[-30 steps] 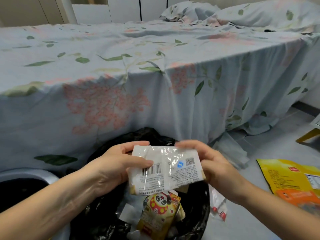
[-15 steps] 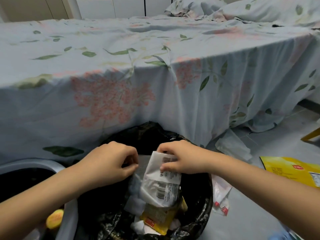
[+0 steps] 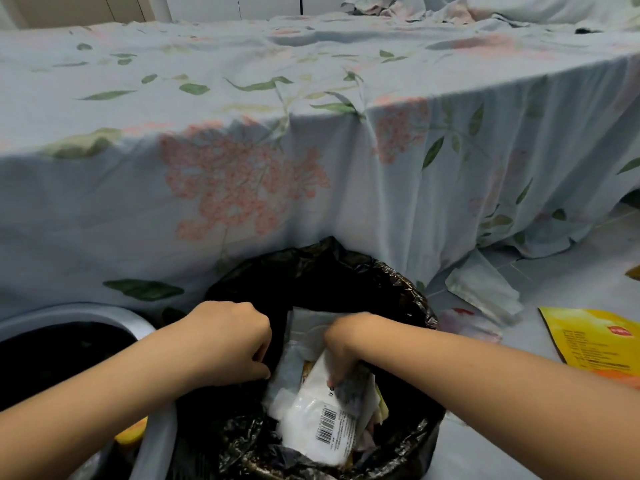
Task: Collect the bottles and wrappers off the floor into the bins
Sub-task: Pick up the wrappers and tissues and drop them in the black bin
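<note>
A round bin with a black liner [image 3: 398, 282] stands on the floor against the bed and holds several wrappers. My right hand [image 3: 346, 344] reaches down into it, fingers curled on a white wrapper with a barcode [image 3: 318, 420] that lies on top of the pile. My left hand [image 3: 228, 341] hovers over the bin's left rim with its fingers curled and nothing visible in it.
A grey bin [image 3: 86, 311] with a dark inside stands at the left, something yellow [image 3: 131, 434] showing in it. On the floor to the right lie a yellow packet [image 3: 588, 341], a whitish wrapper [image 3: 485, 292] and a clear wrapper [image 3: 467, 323]. The bed's floral sheet [image 3: 311, 168] hangs just behind.
Both hands held the white wrapper above the bin; my left hand let go and my right hand pushed the wrapper down into the bin.
</note>
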Action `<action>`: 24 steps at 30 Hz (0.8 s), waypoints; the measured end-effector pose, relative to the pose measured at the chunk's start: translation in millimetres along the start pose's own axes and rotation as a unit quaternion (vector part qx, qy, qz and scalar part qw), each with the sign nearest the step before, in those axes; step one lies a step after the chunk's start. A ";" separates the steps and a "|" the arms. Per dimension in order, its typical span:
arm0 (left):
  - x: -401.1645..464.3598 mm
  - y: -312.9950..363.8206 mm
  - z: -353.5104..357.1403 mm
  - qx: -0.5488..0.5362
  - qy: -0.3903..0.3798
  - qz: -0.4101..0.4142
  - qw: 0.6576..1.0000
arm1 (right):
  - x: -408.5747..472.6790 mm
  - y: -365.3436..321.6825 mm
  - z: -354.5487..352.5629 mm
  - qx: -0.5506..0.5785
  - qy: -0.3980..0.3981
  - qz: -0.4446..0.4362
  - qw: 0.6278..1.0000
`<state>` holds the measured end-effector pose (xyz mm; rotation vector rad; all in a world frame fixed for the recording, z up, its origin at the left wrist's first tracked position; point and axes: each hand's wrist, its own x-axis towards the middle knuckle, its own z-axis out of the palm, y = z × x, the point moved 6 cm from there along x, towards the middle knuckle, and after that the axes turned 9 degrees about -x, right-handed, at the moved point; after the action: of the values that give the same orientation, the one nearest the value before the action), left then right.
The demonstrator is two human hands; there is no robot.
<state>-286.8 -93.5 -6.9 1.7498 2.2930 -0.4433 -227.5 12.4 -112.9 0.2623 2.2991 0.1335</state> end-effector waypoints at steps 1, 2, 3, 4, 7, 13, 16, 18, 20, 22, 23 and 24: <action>-0.1 -0.7 1.9 0.010 -0.003 0.000 1.000 | -0.3 3.6 1.6 -0.008 -0.001 0.018 1.000; -0.3 -1.3 3.5 0.020 -0.005 0.001 1.000 | -1.6 6.0 2.6 -0.005 -0.007 0.025 1.000; -0.5 -1.7 4.6 0.028 -0.005 0.002 1.000 | -2.2 7.7 3.8 0.009 -0.022 0.019 1.000; -0.8 -2.2 5.4 0.032 -0.003 0.003 0.999 | -4.7 8.1 2.2 0.030 -0.034 0.006 0.999; -1.5 -2.1 3.1 0.022 0.013 0.014 1.000 | -27.4 11.5 -15.7 0.086 -0.032 -0.025 0.995; 3.3 10.9 -28.1 -0.072 0.129 0.070 0.987 | -93.4 56.3 -44.9 0.396 0.087 -0.100 0.908; 11.1 30.4 -54.3 -0.147 0.175 0.118 0.966 | -119.6 110.8 -38.8 0.533 0.234 -0.084 0.809; 21.6 51.1 -74.0 -0.186 0.211 0.166 0.945 | -128.5 151.6 -16.8 0.580 0.307 -0.024 0.754; 38.5 77.5 -93.1 -0.211 0.235 0.221 0.923 | -129.0 185.4 15.0 0.558 0.354 0.063 0.748; 61.0 105.7 -105.9 -0.230 0.242 0.264 0.905 | -123.6 208.1 49.7 0.461 0.380 0.146 0.789; 73.0 118.0 -108.9 -0.233 0.239 0.276 0.902 | -119.0 214.3 67.8 0.412 0.373 0.173 0.813; 85.2 128.1 -109.3 -0.229 0.233 0.282 0.902 | -112.6 218.5 86.6 0.373 0.354 0.192 0.836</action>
<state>-185.2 54.5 51.3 2.2721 1.7677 0.6294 -57.5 200.1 -51.5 1.2594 2.8975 -0.5843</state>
